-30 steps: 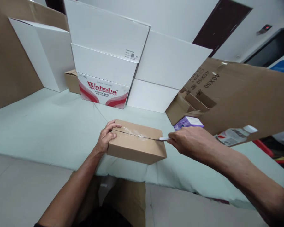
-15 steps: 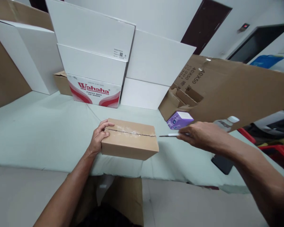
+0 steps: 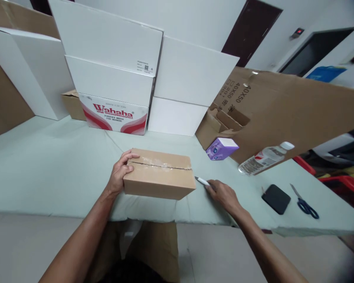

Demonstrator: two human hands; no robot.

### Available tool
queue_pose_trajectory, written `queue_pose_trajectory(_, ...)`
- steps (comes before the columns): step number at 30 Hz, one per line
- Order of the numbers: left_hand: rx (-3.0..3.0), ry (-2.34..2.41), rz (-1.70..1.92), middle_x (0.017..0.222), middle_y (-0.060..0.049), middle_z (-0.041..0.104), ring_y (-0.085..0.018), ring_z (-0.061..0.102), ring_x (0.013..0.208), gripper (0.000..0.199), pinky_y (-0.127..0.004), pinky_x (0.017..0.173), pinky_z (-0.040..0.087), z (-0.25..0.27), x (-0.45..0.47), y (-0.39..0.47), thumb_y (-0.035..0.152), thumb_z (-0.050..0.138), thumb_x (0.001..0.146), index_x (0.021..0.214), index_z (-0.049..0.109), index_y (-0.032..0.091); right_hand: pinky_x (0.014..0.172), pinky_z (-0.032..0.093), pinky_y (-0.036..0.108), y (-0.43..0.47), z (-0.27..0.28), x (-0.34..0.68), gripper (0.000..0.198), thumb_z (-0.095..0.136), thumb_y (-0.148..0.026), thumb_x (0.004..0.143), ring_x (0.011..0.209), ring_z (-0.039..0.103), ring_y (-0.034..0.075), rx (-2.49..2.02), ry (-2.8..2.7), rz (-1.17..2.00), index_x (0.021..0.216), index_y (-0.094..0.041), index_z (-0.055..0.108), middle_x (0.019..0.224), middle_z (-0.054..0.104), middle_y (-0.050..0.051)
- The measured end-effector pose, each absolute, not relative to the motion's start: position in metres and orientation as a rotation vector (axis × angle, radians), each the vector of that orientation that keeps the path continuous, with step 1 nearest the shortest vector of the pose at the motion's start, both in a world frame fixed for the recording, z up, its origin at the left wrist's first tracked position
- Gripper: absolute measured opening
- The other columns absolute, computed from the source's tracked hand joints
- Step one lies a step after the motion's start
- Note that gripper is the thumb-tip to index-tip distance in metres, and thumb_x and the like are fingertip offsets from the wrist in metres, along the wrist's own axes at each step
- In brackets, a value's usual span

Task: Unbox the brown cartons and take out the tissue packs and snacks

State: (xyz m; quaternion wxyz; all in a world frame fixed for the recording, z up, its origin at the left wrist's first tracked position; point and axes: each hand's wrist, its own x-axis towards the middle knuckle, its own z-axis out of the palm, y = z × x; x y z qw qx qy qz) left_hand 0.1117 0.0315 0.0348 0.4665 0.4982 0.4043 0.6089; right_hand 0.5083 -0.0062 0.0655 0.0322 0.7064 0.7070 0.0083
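Observation:
A small brown cardboard box [image 3: 159, 182] rests near the front edge of the cloth-covered table. Clear tape lies across its top, and a dark slit runs along the middle seam. My left hand [image 3: 120, 173] grips the box's left end, thumb and fingers over the top edge. To the right of the box, my right hand [image 3: 222, 193] is closed round a white-handled utility knife [image 3: 202, 181]. The knife's tip points left toward the box's right end, close to it; whether it touches, I cannot tell.
White cartons [image 3: 115, 82] stand stacked at the back, one reading Wahaha. On the right are a purple tissue pack [image 3: 222, 149], a water bottle [image 3: 265, 158], a black flat case [image 3: 276, 199] and scissors [image 3: 303, 202]. A large brown cardboard sheet [image 3: 295, 106] stands behind them.
My right hand, with the knife, has moved down and left, nearer the box's right end. The bottle and scissors now show fully. My left hand stays on the box.

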Motion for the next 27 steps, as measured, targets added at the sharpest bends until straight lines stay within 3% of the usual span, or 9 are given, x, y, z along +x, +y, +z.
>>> queue_pose_trajectory(4, 1.222, 0.995, 1.498, 0.15, -0.012, 0.06, -0.042, 0.041, 0.15, 0.05, -0.05, 0.126, 0.027, 0.038, 0.112, 0.03, 0.039, 0.066, 0.065, 0.109, 0.077, 0.018, 0.082, 0.047, 0.037, -0.004, 0.048, 0.509, 0.031, 0.047, -0.028, 0.1, 0.1, 0.07, 0.028, 2.227, 2.214, 0.159, 0.111, -0.015, 0.073, 0.107, 0.077, 0.016)
queue_pose_trajectory(6, 1.189, 0.994, 1.51, 0.15, -0.012, 0.06, -0.04, 0.045, 0.147, 0.059, -0.05, 0.123, 0.032, 0.04, 0.111, 0.027, 0.039, 0.069, 0.068, 0.124, 0.072, 0.02, 0.084, 0.048, 0.041, -0.005, 0.049, 0.508, 0.031, 0.052, -0.033, 0.098, 0.099, 0.07, 0.029, 2.288, 2.318, 0.179, 0.113, -0.016, 0.073, 0.112, 0.075, 0.017)
queue_pose_trajectory(10, 1.156, 1.062, 1.579, 0.146, -0.012, 0.064, -0.036, 0.053, 0.142, 0.072, -0.049, 0.115, 0.044, 0.043, 0.11, 0.009, 0.046, 0.074, 0.08, 0.146, 0.055, 0.024, 0.07, 0.053, 0.036, -0.022, 0.07, 0.488, 0.04, 0.054, -0.049, 0.097, 0.092, 0.071, 0.025, 2.466, 2.701, -0.256, 0.115, -0.019, 0.072, 0.119, 0.072, 0.015)
queue_pose_trajectory(12, 1.165, 1.128, 1.616, 0.144, -0.013, 0.064, -0.036, 0.054, 0.141, 0.069, -0.048, 0.116, 0.044, 0.042, 0.108, -0.004, 0.048, 0.076, 0.081, 0.142, 0.058, 0.023, 0.073, 0.056, 0.036, -0.033, 0.084, 0.467, 0.042, 0.055, -0.054, 0.097, 0.096, 0.071, 0.024, 2.502, 2.87, -0.462, 0.117, -0.021, 0.071, 0.121, 0.071, 0.014)
queue_pose_trajectory(15, 1.196, 1.193, 1.64, 0.152, -0.014, 0.057, -0.036, 0.053, 0.142, 0.057, -0.049, 0.12, 0.04, 0.043, 0.106, -0.02, 0.046, 0.081, 0.078, 0.128, 0.065, 0.022, 0.092, 0.056, 0.043, -0.043, 0.098, 0.434, 0.045, 0.059, -0.056, 0.095, 0.105, 0.07, 0.025, 2.543, 3.033, -0.599, 0.122, -0.022, 0.07, 0.128, 0.07, 0.013)
queue_pose_trajectory(18, 1.259, 1.216, 1.648, 0.159, -0.015, 0.049, -0.037, 0.047, 0.147, 0.041, -0.05, 0.122, 0.037, 0.047, 0.108, -0.028, 0.041, 0.081, 0.078, 0.112, 0.069, 0.021, 0.097, 0.055, 0.046, -0.042, 0.096, 0.41, 0.046, 0.066, -0.055, 0.089, 0.122, 0.065, 0.03, 2.69, 3.004, -0.715, 0.12, -0.022, 0.07, 0.136, 0.068, 0.015)
queue_pose_trajectory(23, 1.232, 1.162, 1.638, 0.155, -0.017, 0.054, -0.038, 0.047, 0.148, 0.021, -0.052, 0.12, 0.04, 0.052, 0.114, -0.029, 0.036, 0.075, 0.079, 0.089, 0.065, 0.021, 0.1, 0.053, 0.049, -0.041, 0.079, 0.39, 0.03, 0.068, -0.048, 0.089, 0.128, 0.063, 0.031, 2.875, 3.07, -0.895, 0.107, -0.023, 0.066, 0.147, 0.061, 0.018)
queue_pose_trajectory(27, 1.212, 1.016, 1.613, 0.158, -0.011, 0.053, -0.039, 0.039, 0.154, 0.01, -0.054, 0.123, 0.035, 0.055, 0.11, -0.033, 0.028, 0.07, 0.073, 0.081, 0.066, 0.022, 0.109, 0.049, 0.053, -0.052, 0.073, 0.387, 0.017, 0.064, -0.041, 0.093, 0.131, 0.062, 0.029, 2.782, 3.259, -0.807, 0.095, -0.025, 0.06, 0.148, 0.059, 0.017)
